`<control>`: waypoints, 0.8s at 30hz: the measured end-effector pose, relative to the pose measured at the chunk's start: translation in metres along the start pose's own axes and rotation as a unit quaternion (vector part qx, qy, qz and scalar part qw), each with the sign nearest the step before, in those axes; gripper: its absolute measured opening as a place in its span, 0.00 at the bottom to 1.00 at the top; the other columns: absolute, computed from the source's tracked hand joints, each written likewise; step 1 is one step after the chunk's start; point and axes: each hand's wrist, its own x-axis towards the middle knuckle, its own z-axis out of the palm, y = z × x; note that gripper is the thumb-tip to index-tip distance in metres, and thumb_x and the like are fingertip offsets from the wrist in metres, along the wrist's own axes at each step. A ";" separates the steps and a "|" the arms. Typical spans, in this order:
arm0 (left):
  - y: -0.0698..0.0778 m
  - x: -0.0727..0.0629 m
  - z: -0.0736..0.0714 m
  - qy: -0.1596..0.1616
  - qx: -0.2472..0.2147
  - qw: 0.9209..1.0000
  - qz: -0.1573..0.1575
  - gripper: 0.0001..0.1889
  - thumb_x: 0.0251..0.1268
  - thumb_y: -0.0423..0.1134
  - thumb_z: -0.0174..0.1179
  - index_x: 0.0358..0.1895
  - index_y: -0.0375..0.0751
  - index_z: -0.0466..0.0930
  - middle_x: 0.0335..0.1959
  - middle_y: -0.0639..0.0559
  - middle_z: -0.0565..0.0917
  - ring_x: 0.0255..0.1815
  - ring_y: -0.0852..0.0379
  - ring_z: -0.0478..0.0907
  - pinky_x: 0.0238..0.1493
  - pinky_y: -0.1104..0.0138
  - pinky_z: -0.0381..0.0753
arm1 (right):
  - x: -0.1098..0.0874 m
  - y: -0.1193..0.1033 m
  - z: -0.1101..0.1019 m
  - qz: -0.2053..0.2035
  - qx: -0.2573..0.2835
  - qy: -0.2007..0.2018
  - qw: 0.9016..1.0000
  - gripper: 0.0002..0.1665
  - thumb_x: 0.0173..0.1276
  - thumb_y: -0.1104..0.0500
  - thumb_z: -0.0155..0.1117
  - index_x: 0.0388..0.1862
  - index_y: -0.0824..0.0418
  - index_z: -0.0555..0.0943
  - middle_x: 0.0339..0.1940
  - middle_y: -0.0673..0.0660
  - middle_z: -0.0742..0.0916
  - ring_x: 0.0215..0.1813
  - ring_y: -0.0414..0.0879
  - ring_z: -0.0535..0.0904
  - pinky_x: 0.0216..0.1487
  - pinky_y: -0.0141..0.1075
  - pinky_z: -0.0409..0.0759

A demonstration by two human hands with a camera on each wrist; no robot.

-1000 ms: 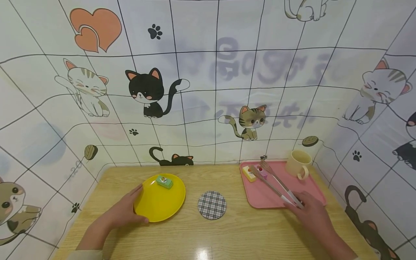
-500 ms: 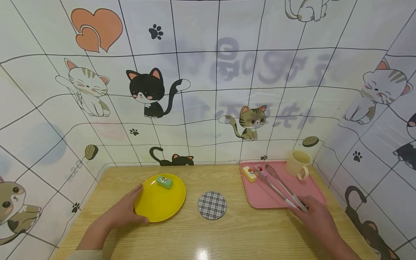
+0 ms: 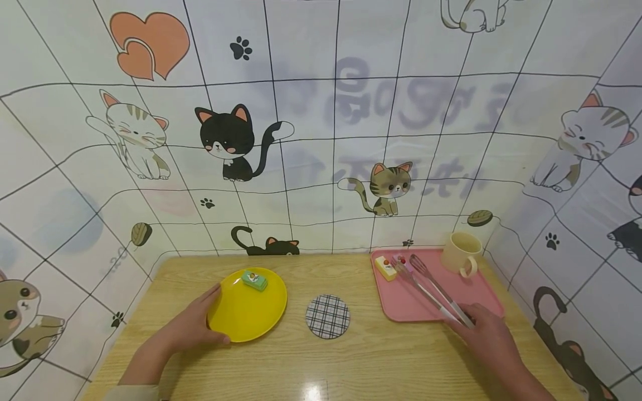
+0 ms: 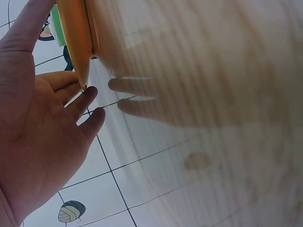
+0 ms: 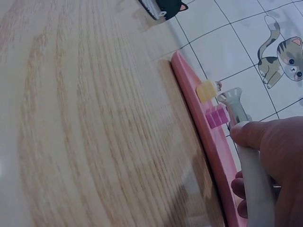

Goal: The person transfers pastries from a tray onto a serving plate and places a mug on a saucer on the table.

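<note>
My left hand (image 3: 193,323) rests against the left rim of a yellow plate (image 3: 243,317), thumb and fingers spread along the edge. In the left wrist view, its fingers look nearly straight beside the plate. A small green toy cake slice (image 3: 254,280) lies near the plate's back rim. My right hand (image 3: 484,334) grips metal tongs (image 3: 441,289) by their handle end. The tongs' arms stand apart over a pink tray (image 3: 481,292), with the tips near a pink toy cake slice (image 5: 217,116), partly hidden in the head view. Left of it sits a yellow toy cake slice (image 3: 385,268).
A cream mug (image 3: 457,252) stands at the tray's back right corner. Between plate and tray lies a round checked coaster (image 3: 328,316). The wooden table (image 3: 281,367) ends at a white wall covering (image 3: 311,167) with cat drawings, which also rises at both sides.
The tongs' tips have shifted slightly right and down, uncovering more of the yellow cake slice, and my right hand moved a little with them. My left hand and the plate stayed put.
</note>
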 end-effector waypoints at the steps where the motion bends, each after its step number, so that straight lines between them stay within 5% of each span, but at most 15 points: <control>1: 0.000 0.000 0.000 -0.001 -0.001 1.000 0.000 0.72 0.47 0.63 0.88 0.86 0.24 0.55 0.89 0.28 0.53 0.87 0.23 0.53 0.83 0.31 0.55 | 0.000 0.000 0.000 0.002 0.001 0.000 1.000 0.29 0.71 0.47 0.83 0.58 0.68 0.90 0.35 0.51 0.86 0.34 0.47 0.73 0.33 0.40 0.73; 24: 0.004 -0.001 -0.001 -0.007 -0.007 1.000 -0.006 0.71 0.47 0.59 0.89 0.86 0.23 0.55 0.89 0.27 0.53 0.86 0.22 0.53 0.83 0.30 0.55 | 0.002 0.001 0.000 0.024 -0.016 -0.038 0.999 0.22 0.72 0.51 0.81 0.53 0.68 0.91 0.38 0.53 0.92 0.34 0.45 0.79 0.34 0.44 0.80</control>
